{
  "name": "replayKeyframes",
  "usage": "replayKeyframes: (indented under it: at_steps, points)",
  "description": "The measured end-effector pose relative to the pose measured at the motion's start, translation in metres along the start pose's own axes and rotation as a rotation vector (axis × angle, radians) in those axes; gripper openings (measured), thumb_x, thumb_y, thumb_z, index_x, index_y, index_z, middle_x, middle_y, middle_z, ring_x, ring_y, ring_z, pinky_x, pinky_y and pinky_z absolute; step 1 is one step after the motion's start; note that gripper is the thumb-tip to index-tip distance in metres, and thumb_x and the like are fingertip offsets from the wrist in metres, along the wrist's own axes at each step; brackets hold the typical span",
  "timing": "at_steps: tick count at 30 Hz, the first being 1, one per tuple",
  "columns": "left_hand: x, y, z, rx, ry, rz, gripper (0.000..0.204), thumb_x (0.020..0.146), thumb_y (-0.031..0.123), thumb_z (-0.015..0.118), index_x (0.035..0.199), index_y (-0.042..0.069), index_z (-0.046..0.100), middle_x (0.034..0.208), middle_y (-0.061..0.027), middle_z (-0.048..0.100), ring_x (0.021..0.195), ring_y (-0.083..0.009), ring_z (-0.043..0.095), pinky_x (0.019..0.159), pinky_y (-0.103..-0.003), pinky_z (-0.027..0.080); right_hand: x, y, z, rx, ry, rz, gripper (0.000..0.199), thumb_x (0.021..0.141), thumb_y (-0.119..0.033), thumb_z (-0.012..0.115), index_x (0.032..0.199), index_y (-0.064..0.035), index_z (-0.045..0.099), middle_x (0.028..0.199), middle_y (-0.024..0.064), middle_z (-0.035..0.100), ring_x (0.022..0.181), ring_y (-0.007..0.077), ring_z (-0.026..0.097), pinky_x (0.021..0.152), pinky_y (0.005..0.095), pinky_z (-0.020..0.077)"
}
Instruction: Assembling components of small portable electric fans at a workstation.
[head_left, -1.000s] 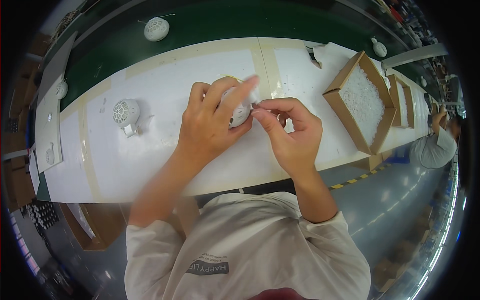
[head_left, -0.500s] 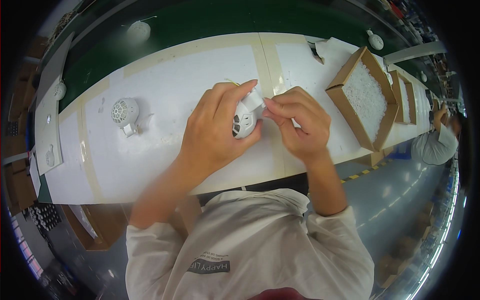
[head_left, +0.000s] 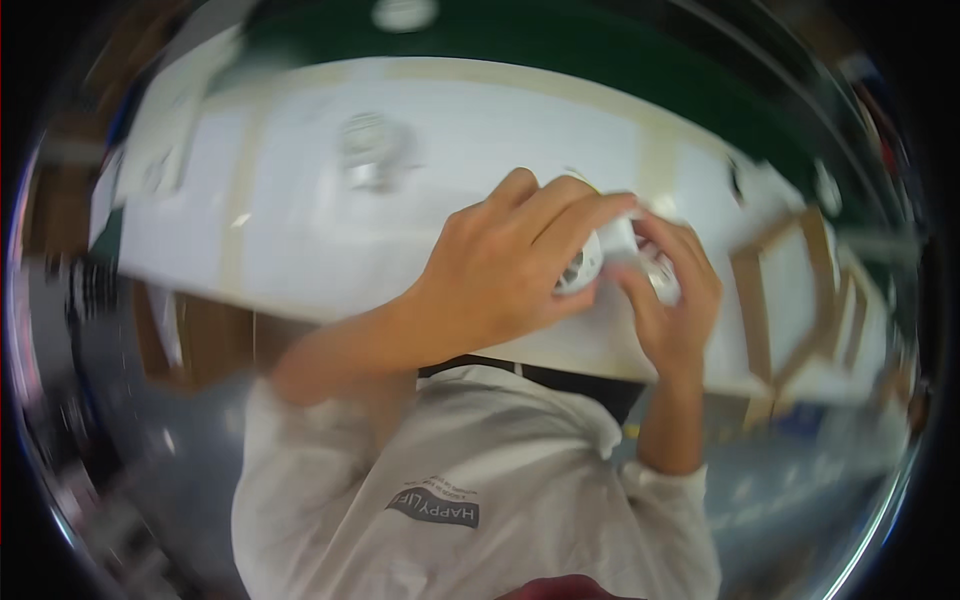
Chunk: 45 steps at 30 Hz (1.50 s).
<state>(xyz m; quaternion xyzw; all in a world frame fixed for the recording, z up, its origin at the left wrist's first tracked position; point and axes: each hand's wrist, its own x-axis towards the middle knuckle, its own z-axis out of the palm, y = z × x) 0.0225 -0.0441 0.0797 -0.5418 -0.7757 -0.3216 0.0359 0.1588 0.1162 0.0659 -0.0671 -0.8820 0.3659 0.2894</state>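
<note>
My left hand (head_left: 515, 262) is closed around a white, round plastic housing with vent slots (head_left: 580, 268), its thumb below and its fingers over the top. A white block-shaped part (head_left: 618, 238) projects from the housing toward my right hand (head_left: 682, 290). The right fingers are curled, with thumb and forefinger at that block. Another small white plastic piece (head_left: 660, 278) shows within the right hand; blur hides its exact shape. Farther left, a similar white vented housing (head_left: 365, 150) lies apart from both hands on the white tabletop (head_left: 300, 235).
A cardboard box of white contents (head_left: 755, 320) stands at the right, with another box (head_left: 855, 320) beyond it. Along the far side runs a green surface (head_left: 560, 45) bearing a white round piece (head_left: 405, 14). A cardboard carton (head_left: 215, 340) sits below the table's left edge.
The whole view has swung and blurred, shifting the table's contents. Both hands, still together on the housing, appear farther right. The right fingers have come further around the white parts.
</note>
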Motion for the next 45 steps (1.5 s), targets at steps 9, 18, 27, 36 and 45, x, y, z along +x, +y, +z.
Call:
replayKeyframes:
  at_steps: [9,18,27,36,45]
  points:
    - [-0.337,-0.164,-0.144,0.197,1.113,-1.018,0.061,0.084,0.019,0.077,0.135,0.002,0.047,0.113,-0.0086,0.063,0.099,-0.0161,0.06,0.083,-0.027,0.051,-0.035,0.094,-0.154,-0.549,0.297,0.271,0.041,0.1,-0.022,0.054,0.133,0.002,0.053,0.116,0.0172,0.067,0.1,0.0228,0.064,0.09,0.0327,0.0497]
    - [-0.497,-0.257,0.084,-0.54,1.13,-1.915,0.05,0.082,0.017,0.073,0.128,0.006,0.057,0.11,-0.0088,0.063,0.083,-0.0184,0.065,0.058,-0.033,0.054,-0.065,0.159,-0.187,-0.62,-0.094,0.643,0.038,0.094,-0.026,0.063,0.12,0.0022,0.064,0.106,0.0163,0.069,0.094,0.0251,0.064,0.085,0.0356,0.0486]
    - [-0.233,-0.242,-0.16,0.141,1.289,-0.419,0.02,0.091,-0.003,0.058,0.111,0.0,0.061,0.111,-0.008,0.063,0.103,-0.0149,0.06,0.091,-0.027,0.048,-0.066,0.169,-0.182,-0.625,0.094,0.581,0.027,0.091,-0.014,0.065,0.111,0.0027,0.068,0.096,0.0126,0.071,0.083,0.0168,0.064,0.077,0.0308,0.05]
    - [-0.003,-0.482,-0.189,0.645,0.389,-0.62,0.055,0.084,0.03,0.068,0.136,0.02,0.053,0.139,-0.0157,0.051,0.119,-0.0368,0.055,0.101,-0.044,0.045,-0.065,0.126,-0.168,-0.77,0.297,0.614,0.025,0.091,-0.013,0.065,0.112,0.001,0.069,0.092,0.011,0.071,0.082,0.0181,0.064,0.076,0.0296,0.0498]
    - [0.046,-0.481,-0.152,-0.462,0.82,-0.934,0.081,0.077,0.044,0.08,0.142,0.019,0.039,0.153,-0.0121,0.033,0.128,-0.0395,0.047,0.1,-0.049,0.046,-0.109,0.086,-0.173,-0.561,0.458,0.502,0.02,0.093,-0.01,0.064,0.111,-0.0038,0.07,0.106,0.0104,0.066,0.084,0.0202,0.061,0.08,0.0303,0.05]
